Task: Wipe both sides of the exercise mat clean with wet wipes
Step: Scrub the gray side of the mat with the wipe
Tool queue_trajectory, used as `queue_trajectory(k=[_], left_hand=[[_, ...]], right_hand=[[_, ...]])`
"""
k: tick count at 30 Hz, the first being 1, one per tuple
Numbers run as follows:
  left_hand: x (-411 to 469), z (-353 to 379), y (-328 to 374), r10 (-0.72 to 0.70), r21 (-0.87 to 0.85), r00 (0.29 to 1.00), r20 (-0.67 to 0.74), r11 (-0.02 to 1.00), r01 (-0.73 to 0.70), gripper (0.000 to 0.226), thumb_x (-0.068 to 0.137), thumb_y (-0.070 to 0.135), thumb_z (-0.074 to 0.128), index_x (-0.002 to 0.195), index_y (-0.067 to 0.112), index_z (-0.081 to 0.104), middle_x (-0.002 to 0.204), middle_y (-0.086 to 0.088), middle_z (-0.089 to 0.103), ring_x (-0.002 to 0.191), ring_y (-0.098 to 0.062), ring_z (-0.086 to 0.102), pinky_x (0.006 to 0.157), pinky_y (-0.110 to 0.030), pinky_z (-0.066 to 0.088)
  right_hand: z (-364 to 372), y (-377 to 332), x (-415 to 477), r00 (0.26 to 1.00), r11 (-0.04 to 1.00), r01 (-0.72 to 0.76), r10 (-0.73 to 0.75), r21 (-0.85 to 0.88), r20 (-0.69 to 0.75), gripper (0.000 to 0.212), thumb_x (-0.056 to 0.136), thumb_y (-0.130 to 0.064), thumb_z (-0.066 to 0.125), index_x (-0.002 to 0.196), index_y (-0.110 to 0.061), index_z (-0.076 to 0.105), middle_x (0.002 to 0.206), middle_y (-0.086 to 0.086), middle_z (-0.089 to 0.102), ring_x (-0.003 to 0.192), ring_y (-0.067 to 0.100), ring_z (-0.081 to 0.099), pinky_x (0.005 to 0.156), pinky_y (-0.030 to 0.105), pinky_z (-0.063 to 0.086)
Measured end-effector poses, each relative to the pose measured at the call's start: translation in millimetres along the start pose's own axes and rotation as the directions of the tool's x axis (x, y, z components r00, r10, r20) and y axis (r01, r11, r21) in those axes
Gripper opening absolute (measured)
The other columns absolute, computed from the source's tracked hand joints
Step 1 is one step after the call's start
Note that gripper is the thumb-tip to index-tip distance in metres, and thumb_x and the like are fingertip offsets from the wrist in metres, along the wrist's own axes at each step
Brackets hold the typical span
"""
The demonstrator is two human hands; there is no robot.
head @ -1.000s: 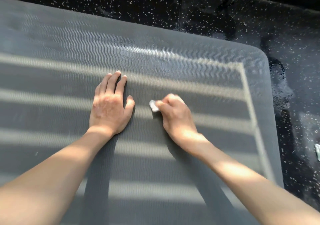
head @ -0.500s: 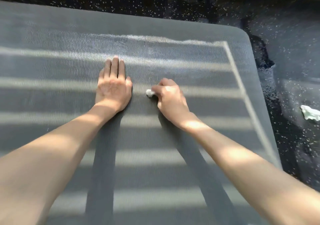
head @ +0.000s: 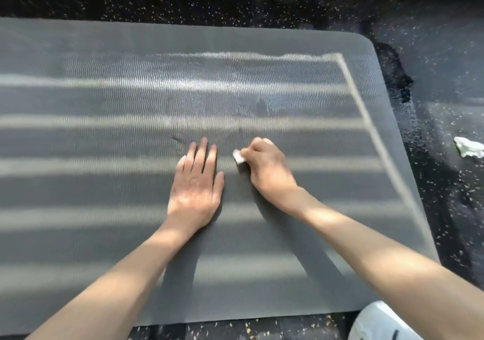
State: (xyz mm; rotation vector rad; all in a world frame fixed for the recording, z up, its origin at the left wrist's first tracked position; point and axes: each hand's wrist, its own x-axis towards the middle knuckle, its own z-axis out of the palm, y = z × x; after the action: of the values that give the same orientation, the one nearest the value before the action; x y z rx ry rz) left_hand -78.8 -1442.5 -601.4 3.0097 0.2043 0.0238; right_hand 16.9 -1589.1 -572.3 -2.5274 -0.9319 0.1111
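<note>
A grey ribbed exercise mat (head: 104,156) lies flat on the floor, crossed by bands of sunlight. My left hand (head: 195,185) presses flat on the mat near its middle, fingers straight. Just to its right, my right hand (head: 267,169) grips a small folded white wet wipe (head: 238,156) and holds it against the mat. Wet sheen and a damp patch (head: 256,109) show on the mat beyond the hands.
Black speckled rubber floor (head: 445,51) surrounds the mat. A crumpled white wipe (head: 468,147) lies on the floor to the right. A white shoe (head: 379,324) shows at the bottom right, by the mat's near edge.
The view has tipped up and back, so the mat's far edge, near edge and the shoe now show. Both hands have drawn nearer to me on the mat, still side by side.
</note>
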Motion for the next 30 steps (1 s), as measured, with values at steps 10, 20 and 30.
queue_trajectory(k=[10, 20, 30], left_hand=[[-2, -1, 3, -0.006, -0.014, 1.000, -0.018, 1.000, 0.005, 0.058, 0.097, 0.032, 0.033, 0.143, -0.001, 0.043, 0.152, -0.023, 0.039, 0.139, -0.040, 0.037, 0.110, -0.047, 0.028], [-5, 0, 4, -0.031, -0.072, 0.998, -0.051, 0.997, 0.028, 0.055, 0.098, 0.030, 0.032, 0.142, -0.001, 0.044, 0.151, -0.023, 0.039, 0.138, -0.042, 0.036, 0.110, -0.049, 0.029], [-56, 5, 26, 0.008, -0.005, 0.998, 0.055, 1.000, -0.008, 0.063, 0.095, 0.031, 0.027, 0.142, -0.008, 0.042, 0.150, -0.029, 0.037, 0.135, -0.052, 0.036, 0.102, -0.056, 0.034]], right_hand=[[2, -10, -49, 0.996, 0.999, -0.007, 0.012, 0.054, -0.094, 0.009, 0.078, -0.001, 0.064, 0.076, -0.009, 0.070, 0.072, 0.007, 0.054, 0.070, 0.028, 0.055, 0.055, 0.033, 0.040], [1, -18, -51, 0.999, 0.999, 0.003, 0.000, 0.054, -0.047, 0.012, 0.073, -0.004, 0.073, 0.076, -0.015, 0.070, 0.071, 0.005, 0.051, 0.070, 0.027, 0.055, 0.051, 0.029, 0.041], [-2, -10, -89, 0.996, 0.983, 0.083, -0.087, 0.161, 0.019, 0.015, 0.077, 0.003, 0.057, 0.084, -0.007, 0.066, 0.080, 0.011, 0.052, 0.073, 0.029, 0.049, 0.051, 0.032, 0.041]])
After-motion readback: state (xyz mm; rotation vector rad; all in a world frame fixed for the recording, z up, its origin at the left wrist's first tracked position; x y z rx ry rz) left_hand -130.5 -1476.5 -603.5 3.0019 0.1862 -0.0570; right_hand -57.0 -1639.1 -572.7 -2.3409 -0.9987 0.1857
